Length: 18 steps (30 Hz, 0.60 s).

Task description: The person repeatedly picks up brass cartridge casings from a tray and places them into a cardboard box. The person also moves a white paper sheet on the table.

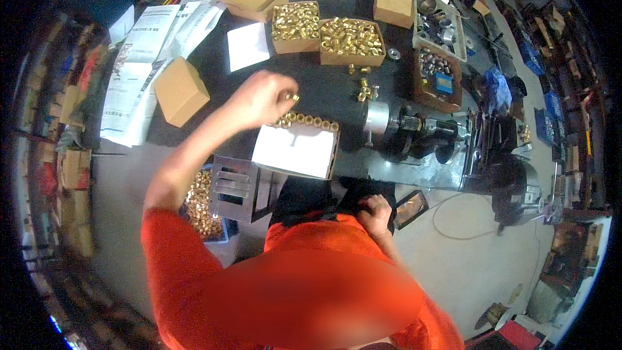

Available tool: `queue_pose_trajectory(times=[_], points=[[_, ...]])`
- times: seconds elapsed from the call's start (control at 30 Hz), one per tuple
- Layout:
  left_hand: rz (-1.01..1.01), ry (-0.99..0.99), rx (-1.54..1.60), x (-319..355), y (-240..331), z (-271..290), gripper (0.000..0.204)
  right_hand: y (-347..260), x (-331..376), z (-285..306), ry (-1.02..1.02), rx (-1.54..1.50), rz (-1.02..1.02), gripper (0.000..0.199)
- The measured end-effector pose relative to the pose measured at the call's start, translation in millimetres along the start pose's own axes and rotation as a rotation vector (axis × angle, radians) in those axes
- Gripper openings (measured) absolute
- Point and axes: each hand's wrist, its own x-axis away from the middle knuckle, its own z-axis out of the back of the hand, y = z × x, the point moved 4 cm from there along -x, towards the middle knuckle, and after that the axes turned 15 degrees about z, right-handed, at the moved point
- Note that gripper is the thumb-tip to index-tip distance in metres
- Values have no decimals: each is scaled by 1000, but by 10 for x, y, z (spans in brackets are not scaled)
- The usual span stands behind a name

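Observation:
My left hand (262,96) pinches a small brass fitting (293,98) between thumb and fingertips. It hovers over the far left corner of a white-lined shallow box (295,149) at the table's front edge. Along the far side of that box runs a row of brass fittings (308,120), set side by side with their round ends showing. My right hand (376,215) rests on my right thigh, fingers curled in, with nothing visible in it.
Two cardboard boxes of brass fittings (297,26) stand beyond, several loose fittings (364,91) near them. To the right is a metal machine with a round chuck (377,118). An upturned carton (181,91) and newspaper (139,45) lie left. Below the edge is a blue bin of brass parts (204,210).

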Motion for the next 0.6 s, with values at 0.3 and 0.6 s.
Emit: queue_pose_trajectory(times=[0.3, 0.6], points=[[12, 108, -193, 465, -158, -640, 18, 28, 1, -19, -29, -37, -31, 23], [118, 184, -338, 407, -98, -735, 23, 33, 14, -17, -53, -13, -29, 23]])
